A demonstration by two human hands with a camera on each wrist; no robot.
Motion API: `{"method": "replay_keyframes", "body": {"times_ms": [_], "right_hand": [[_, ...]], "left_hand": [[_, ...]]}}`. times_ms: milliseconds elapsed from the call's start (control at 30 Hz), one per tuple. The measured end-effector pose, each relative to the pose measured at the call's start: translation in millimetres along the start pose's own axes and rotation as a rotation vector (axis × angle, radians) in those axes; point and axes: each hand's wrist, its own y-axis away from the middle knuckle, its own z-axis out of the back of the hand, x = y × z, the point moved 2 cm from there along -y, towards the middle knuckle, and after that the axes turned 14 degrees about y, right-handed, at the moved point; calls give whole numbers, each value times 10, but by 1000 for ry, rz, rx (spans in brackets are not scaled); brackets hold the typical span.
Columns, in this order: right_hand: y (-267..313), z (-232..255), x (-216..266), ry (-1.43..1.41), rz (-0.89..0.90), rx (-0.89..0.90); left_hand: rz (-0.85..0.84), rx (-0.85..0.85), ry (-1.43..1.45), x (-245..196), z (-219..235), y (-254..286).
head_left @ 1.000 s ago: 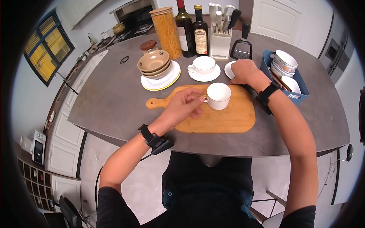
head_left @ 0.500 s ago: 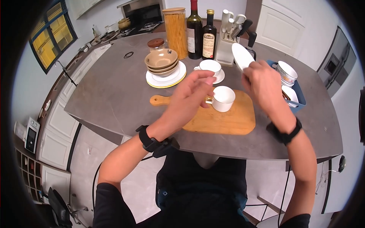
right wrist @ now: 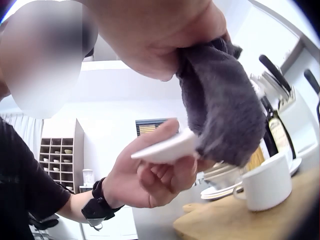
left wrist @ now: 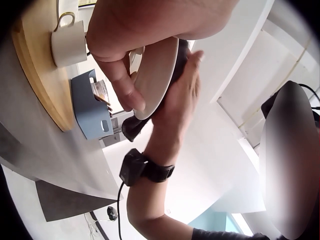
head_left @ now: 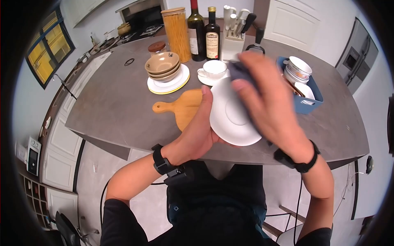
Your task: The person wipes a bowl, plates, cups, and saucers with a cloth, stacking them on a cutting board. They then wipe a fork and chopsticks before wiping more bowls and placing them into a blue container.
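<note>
My left hand [head_left: 196, 133] grips a white saucer [head_left: 223, 117] at its edge, thumb over the near side and fingers beneath. The saucer is tilted above the wooden cutting board [head_left: 184, 108]. In my right hand [head_left: 273, 100], blurred in the head view, is a dark grey cloth [right wrist: 225, 107], which lies against the saucer's face. A white cup [right wrist: 267, 187] stands on the board in the right wrist view; the saucer and hands hide it in the head view. Another white cup [head_left: 214, 69] sits on its own saucer farther back.
Stacked brown bowls [head_left: 163, 63] rest on plates [head_left: 156, 87] at left. Behind stand a pasta jar [head_left: 176, 37], two dark bottles [head_left: 211, 39] and a knife block [head_left: 233, 47]. A blue basket [head_left: 305, 107] with bowls is at right.
My right hand brought the saucer from the table's far side toward me. My left hand left the cup's handle and took the saucer; my right hand now holds the cloth on it.
</note>
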Motion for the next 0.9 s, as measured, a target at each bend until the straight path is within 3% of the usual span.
{"method": "replay_keyframes", "body": {"times_ms": [67,167,300,367,433,633,833,900], "right_hand": [[154,-272,34,-89,-16,267],[314,-305,181,-156,90,344],[398,-214,293,-184,200,428],[355,-196,282,29,250,463],[296,-233,221,77,227,394],[125,-183,-122,250,124,117],[454,-30,49,245,113,237],[541,-34,166,6,110,351]], "left_hand": [[14,33,16,10,-34,-14],[5,-131,2,25,96,0],[-74,-110,103,80,189,19],[-70,-75,86,119,80,43],[-126,-139,30,142,-24,24],[-129,-56,2,53,-59,30],[-251,-80,-45,52,-28,46],[-228,-76,-34,69,-56,52]]}}
